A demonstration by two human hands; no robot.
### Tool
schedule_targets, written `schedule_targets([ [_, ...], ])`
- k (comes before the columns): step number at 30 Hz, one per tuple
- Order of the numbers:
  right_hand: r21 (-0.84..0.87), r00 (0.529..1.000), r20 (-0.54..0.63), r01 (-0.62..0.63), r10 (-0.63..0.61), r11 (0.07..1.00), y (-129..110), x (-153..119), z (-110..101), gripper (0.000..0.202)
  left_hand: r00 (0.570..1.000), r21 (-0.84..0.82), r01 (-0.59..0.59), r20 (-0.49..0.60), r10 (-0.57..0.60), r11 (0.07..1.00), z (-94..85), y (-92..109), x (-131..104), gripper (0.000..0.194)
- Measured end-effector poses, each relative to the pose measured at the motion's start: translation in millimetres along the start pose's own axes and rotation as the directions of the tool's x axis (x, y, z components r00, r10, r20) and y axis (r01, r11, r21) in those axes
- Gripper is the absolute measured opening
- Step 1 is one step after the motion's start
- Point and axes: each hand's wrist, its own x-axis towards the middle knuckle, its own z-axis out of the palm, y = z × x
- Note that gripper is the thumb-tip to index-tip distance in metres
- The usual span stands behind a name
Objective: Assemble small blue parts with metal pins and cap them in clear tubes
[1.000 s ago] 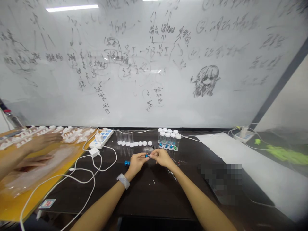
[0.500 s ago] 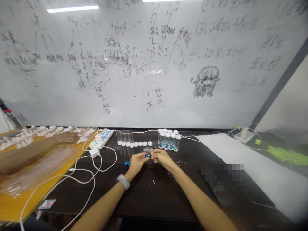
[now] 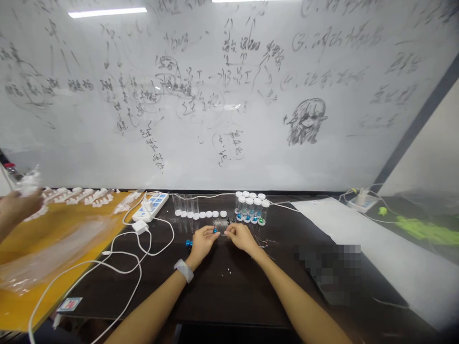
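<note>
My left hand [image 3: 203,240] is closed on a small shiny blue piece [image 3: 215,231] over the dark table [image 3: 222,296]. Facing it, my right hand [image 3: 241,236] pinches a thin, light-coloured stick [image 3: 223,234] whose tip points toward the blue piece. More blue pieces [image 3: 189,243] lie left of my left hand. Small black parts [image 3: 230,220] sit just behind my fingers. To the right are thin wires [image 3: 263,242]. Behind stand capped clear tubes [image 3: 265,212] with blue and green pieces inside.
Clear tubes [image 3: 189,204] and several white caps [image 3: 215,214] line the back. A power strip [image 3: 152,206] and white cables [image 3: 138,267] lie left. Another person's hand [image 3: 21,205] holds white parts above the orange table [image 3: 82,253]. White paper [image 3: 344,234] lies right.
My hands have drawn slightly apart, with the blue piece shifting left. The other person's hand has moved left and lifted a clump of white parts.
</note>
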Motion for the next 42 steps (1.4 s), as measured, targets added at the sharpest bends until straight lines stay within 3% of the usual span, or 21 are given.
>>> schedule_targets([
  [3,-0.225,0.993,0.03,0.115,-0.111,0.968,6,-4,-2,0.007,1.0,-0.034,-0.013,0.024,0.013,0.999,0.6,4,-1,0.029],
  [6,-0.283,0.988,0.016,0.154,-0.156,0.947,11,-2,-2,0.006,0.998,-0.092,-0.001,0.068,0.007,0.996,0.9,9,-3,0.031],
  [12,-0.246,0.959,-0.279,-0.116,0.045,0.962,28,15,-2,0.014,0.998,-0.141,0.046,0.053,-0.039,0.989,1.8,12,-4,0.035],
  [15,-0.255,0.956,-0.257,-0.205,0.138,0.945,32,22,-1,0.019,0.997,-0.174,0.065,0.055,-0.057,0.983,3.3,8,-4,0.037],
  [19,-0.243,0.943,-0.255,-0.276,0.213,0.93,32,27,2,0.01,0.991,-0.243,0.11,0.101,-0.088,0.964,6.2,5,-3,0.038],
  [22,-0.175,0.952,-0.28,-0.179,0.125,0.968,32,27,5,0.005,0.984,-0.316,0.167,0.11,-0.138,0.934,8.9,6,0,0.037],
  [25,0.079,0.969,-0.241,-0.042,0.06,0.996,28,26,8,0.006,0.962,-0.438,0.274,0.108,-0.252,0.856,12.5,8,6,0.032],
  [29,0.39,0.985,-0.175,0.063,0.006,0.919,18,23,13,0.016,0.926,-0.574,0.339,0.065,-0.371,0.745,20.1,4,16,0.024],
  [35,0.37,0.985,-0.157,0.128,-0.074,0.92,6,14,12,0.017,0.944,-0.652,0.297,0.094,-0.315,0.697,27.6,-3,14,0.021],
  [42,0.345,0.978,-0.18,0.166,-0.109,0.924,2,9,10,0.016,0.959,-0.653,0.274,0.133,-0.249,0.706,21.0,-2,2,0.032],
])
